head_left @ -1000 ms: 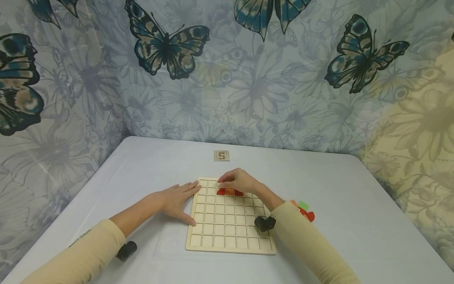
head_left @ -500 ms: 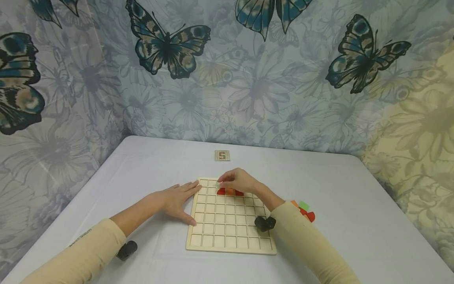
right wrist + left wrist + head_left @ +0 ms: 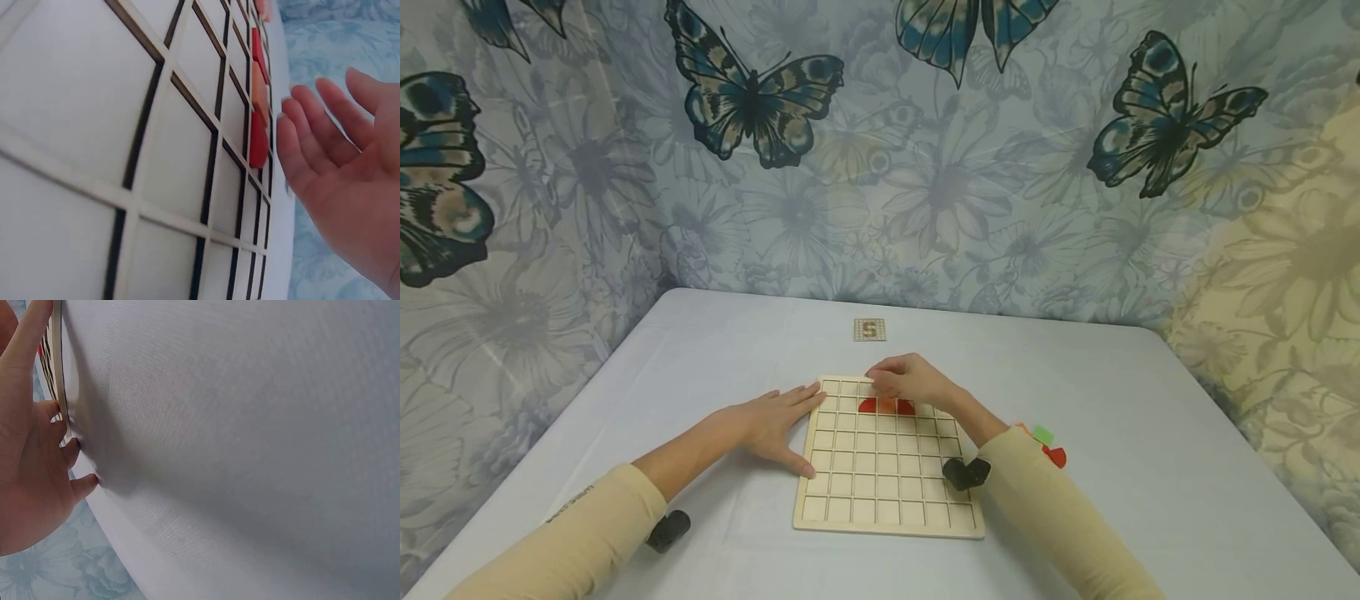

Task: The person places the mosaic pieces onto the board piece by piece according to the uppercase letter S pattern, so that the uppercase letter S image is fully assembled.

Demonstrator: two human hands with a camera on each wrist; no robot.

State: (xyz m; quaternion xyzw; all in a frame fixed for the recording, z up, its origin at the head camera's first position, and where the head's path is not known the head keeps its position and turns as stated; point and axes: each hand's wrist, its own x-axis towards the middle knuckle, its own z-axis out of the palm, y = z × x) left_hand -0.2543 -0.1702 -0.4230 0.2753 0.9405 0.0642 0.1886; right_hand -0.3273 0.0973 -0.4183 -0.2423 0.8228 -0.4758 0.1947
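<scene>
Sleeves [image 3: 561,533] entered from the near side, with a small black device [image 3: 667,531] under the left wrist and another black device [image 3: 966,473] by the right one. The grid board [image 3: 887,486] lay flat on the white worktop [image 3: 737,358], one side edge facing each hand and its far edge roughly facing the worktop's far edge. It looked close to square, so no long axis could be fixed. Judged thin, stiff and light wood, liable to skid on cloth; best steadied or lifted by its rim.

Left hand [image 3: 772,422]: fingers and thumb spread, resting along the board's left edge, gripping nothing. Off the right edge, partly behind the sleeve, lay loose pieces, among them a green piece [image 3: 1042,434] and a loose red piece [image 3: 1057,457].

In the second row from the board's far edge sat a left red piece [image 3: 867,406], an orange piece [image 3: 887,406] and a right red piece [image 3: 906,407], the line running left to right, curved sides apparently turned outward. They seemed light, hard and smooth (a pinch on opposite sides should suit). Right hand [image 3: 913,382] was above the far edge, fingers slightly bent, thumb apart; the right wrist view showed nothing held.

Beyond the far edge lay a small card [image 3: 869,330] bearing an S-like pattern, then the butterfly-printed backdrop [image 3: 947,200].
</scene>
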